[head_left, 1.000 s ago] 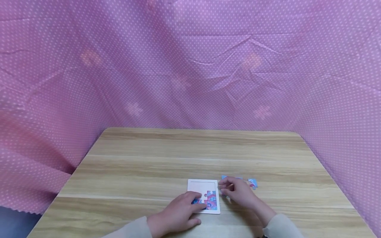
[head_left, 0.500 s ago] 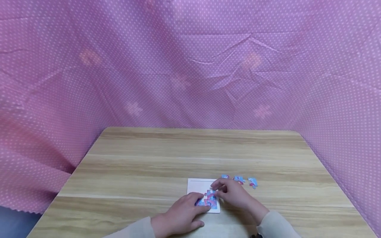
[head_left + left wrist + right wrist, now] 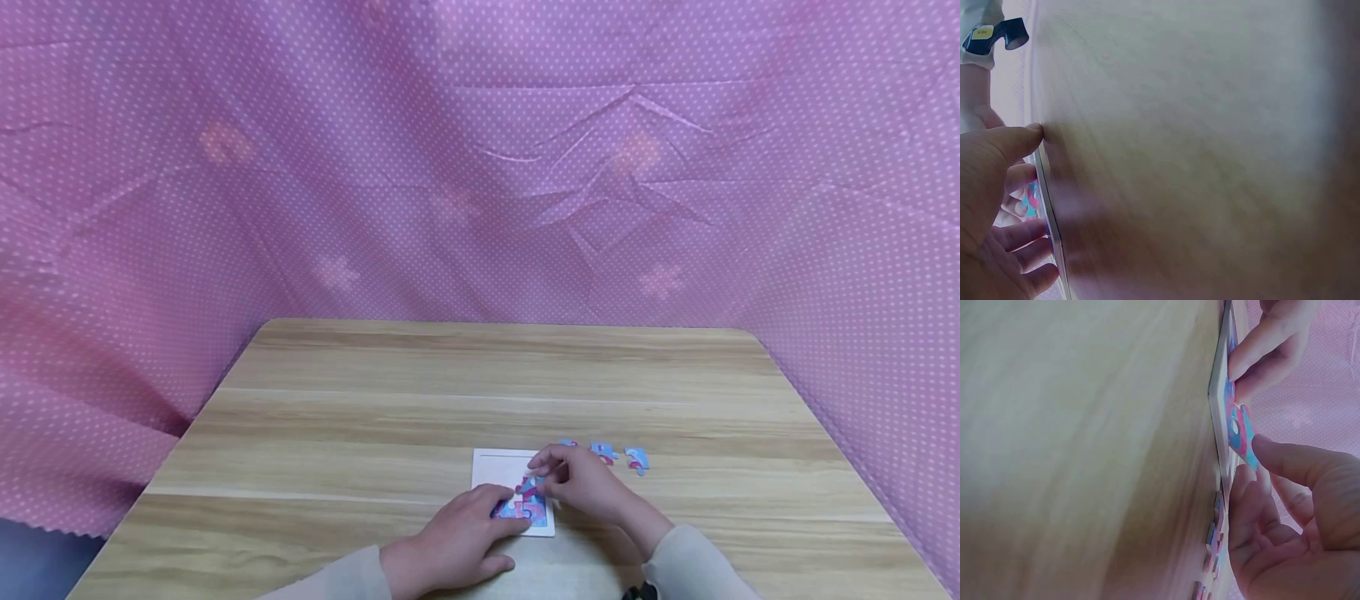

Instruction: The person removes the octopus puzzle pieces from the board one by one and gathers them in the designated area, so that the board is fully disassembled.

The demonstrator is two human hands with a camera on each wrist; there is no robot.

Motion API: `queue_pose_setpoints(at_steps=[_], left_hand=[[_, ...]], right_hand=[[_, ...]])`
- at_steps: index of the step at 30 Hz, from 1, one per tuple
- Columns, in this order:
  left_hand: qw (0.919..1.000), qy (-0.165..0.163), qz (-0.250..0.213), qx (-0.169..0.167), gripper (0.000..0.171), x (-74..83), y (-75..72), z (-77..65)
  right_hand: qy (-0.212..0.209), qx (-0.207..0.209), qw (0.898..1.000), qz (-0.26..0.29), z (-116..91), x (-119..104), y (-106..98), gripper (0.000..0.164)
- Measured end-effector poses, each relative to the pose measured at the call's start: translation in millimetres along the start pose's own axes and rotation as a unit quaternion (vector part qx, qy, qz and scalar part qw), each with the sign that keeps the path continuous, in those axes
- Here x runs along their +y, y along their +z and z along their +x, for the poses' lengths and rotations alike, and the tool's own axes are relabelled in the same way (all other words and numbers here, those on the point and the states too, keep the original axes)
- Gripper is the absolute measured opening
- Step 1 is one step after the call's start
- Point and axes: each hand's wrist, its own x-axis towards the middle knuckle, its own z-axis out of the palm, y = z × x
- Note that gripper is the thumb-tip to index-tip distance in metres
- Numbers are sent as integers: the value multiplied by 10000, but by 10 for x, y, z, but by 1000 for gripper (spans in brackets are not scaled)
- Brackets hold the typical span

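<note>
Our left hand (image 3: 467, 535) rests loosely on the board (image 3: 497, 468), seemingly to steady it, while our right hand (image 3: 588, 485) pinches a piece (image 3: 1248, 445) tilted over the board's right side, apparently for controlled placement.

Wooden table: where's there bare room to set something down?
The wooden table is bare between puzzle board and pink curtain, left of the left sleeve, and right of the loose pieces. It's crowded around the left hand, right hand and board.
</note>
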Motion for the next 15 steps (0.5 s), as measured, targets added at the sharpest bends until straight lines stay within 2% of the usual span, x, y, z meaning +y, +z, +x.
queue_pose_setpoints(at_steps=[9,15], left_hand=[[10000,-29,27,-84,48,-9,-10,5],[9995,-109,-96,-282,47,-10,-11,9]], right_hand=[[-14,-93,9999,-39,13,29,10,18],[-85,-21,10000,-46,-19,51,-28,13]])
